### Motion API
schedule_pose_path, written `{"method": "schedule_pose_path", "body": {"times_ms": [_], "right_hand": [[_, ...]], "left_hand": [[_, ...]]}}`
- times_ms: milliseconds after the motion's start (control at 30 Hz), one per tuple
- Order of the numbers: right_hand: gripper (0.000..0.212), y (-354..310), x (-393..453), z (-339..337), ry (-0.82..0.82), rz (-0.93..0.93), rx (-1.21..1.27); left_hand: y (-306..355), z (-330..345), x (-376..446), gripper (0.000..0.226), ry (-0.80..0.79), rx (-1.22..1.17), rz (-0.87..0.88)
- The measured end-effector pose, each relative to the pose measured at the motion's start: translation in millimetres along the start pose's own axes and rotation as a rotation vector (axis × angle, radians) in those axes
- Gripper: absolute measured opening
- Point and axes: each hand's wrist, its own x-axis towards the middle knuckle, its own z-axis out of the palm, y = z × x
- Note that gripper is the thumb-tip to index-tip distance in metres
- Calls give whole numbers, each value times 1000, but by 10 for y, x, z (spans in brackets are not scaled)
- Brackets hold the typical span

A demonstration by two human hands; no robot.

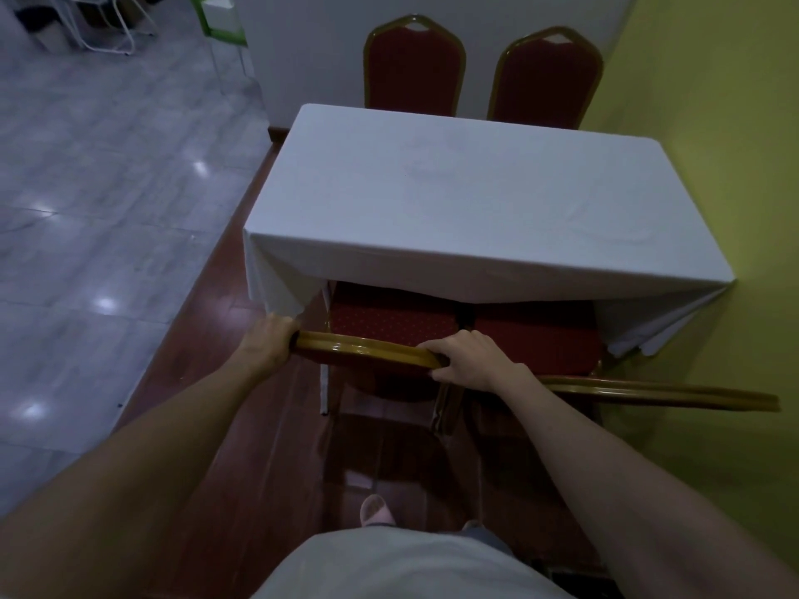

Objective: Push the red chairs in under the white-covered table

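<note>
Closest to the camera is the person's pale shirt, and just past it a pink slipper planted on the dark red wood floor. Both bare forearms reach forward to the near left chair, the one in front of the white-covered table. The left hand is wrapped around the left end of that chair's gold top rail, fingers curled over it. The right hand is clamped on the right end of the same rail, fingers folded over the top and thumb underneath.

The chair's red dotted seat sits partly under the hanging tablecloth edge, with the backrest on the person's side of the table. Just to the right of it is a 2nd red chair, seat also partly under the cloth, its gold rail sticking out toward the yellow-green wall, nobody touching it.

On the far side of the table 2 more red chairs stand upright, the far left chair and the far right chair, backs rising above the tabletop. Left of the table is glossy grey tile floor, and way back there are white chair legs and something green.
</note>
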Motion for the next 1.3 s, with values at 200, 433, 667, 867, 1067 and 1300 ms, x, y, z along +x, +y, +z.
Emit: {"method": "schedule_pose_path", "body": {"times_ms": [200,433,667,867,1067,1300], "right_hand": [[47,3,-4,22,30,-6,-11],[48,-3,13,11,13,-6,-47],[47,-24,-23,40,3,24,-51],[46,-36,-20,40,-26,52,-73],[45,-30,-48,31,-40,70,-58],[45,24,-69,13,-47,77,-56]], "left_hand": [[-11,28,6,22,-7,-28,11],[-38,12,15,22,-32,-7,24],[-1,-3,-18,21,-13,7,30],[13,-14,-17,21,-14,21,13],[57,-53,-37,22,-12,26,19],[159,-103,-54,28,-41,1,9]]}}
